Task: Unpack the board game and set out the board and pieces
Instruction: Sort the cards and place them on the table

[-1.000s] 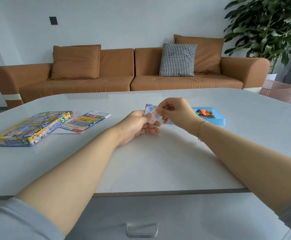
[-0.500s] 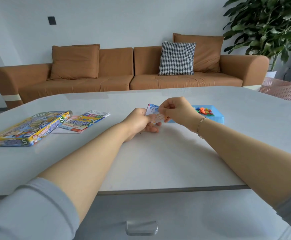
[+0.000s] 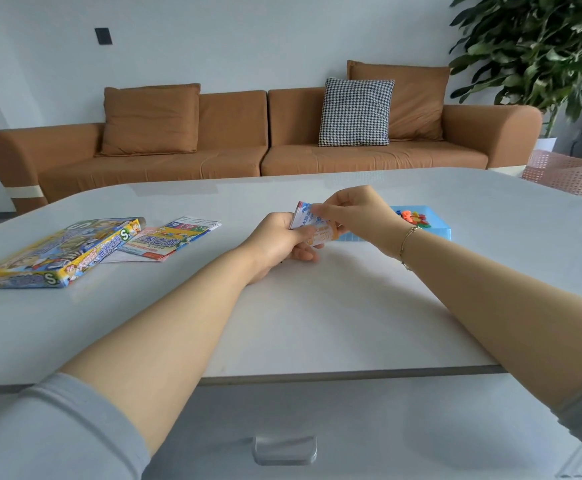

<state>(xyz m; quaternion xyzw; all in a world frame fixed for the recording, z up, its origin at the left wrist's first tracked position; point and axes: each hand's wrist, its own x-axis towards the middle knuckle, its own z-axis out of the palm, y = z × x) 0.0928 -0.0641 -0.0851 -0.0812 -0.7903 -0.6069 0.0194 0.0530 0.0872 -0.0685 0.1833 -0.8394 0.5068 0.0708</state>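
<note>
1. A small stack of cards (image 3: 312,225) is held above the middle of the white table (image 3: 317,323), just left of the blue tray (image 3: 436,230) of coloured pieces (image 3: 412,216).
2. The left hand (image 3: 279,242) grasps the stack from below with curled fingers; the right hand (image 3: 355,211) pinches its top card.
3. The step in hand looks like sorting or dealing out the cards; next, a card should be peeled off and laid flat.
4. The folded board (image 3: 170,239) lies far left beside the game box (image 3: 54,252), not yet opened.
5. Bare tabletop lies near the person, with room for the board; the near edge is well clear of the hands.
</note>
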